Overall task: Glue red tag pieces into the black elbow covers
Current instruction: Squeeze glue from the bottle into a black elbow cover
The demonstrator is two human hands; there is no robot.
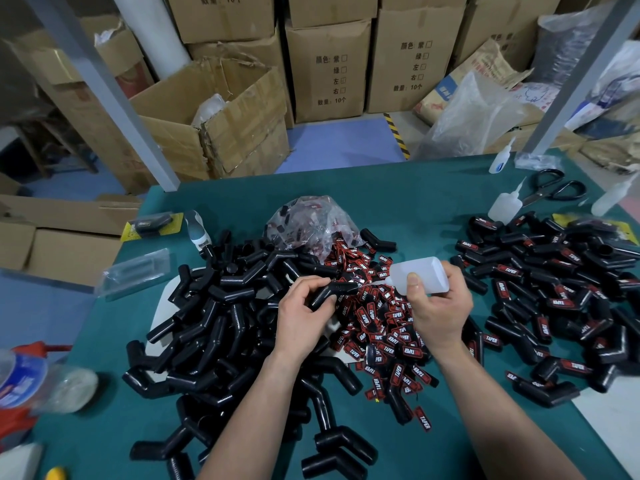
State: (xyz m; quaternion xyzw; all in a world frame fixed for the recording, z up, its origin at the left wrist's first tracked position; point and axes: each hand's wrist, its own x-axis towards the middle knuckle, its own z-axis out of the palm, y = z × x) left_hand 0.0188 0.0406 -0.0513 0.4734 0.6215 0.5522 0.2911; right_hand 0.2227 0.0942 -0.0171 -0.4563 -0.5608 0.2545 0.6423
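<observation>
L hand (300, 318) grip round elbow cover (333, 292), R hand (440, 308) round glue bottle (423, 271), nozzle leftward

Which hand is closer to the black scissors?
Right. The right hand, gripping the glue bottle, sits below-left of the scissors; the left hand, holding a black elbow cover, is farther left.

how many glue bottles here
4 bottles: one in the right hand, one left of the scissors, one at the far table edge, one blurry at far right. More may be hidden.
</observation>
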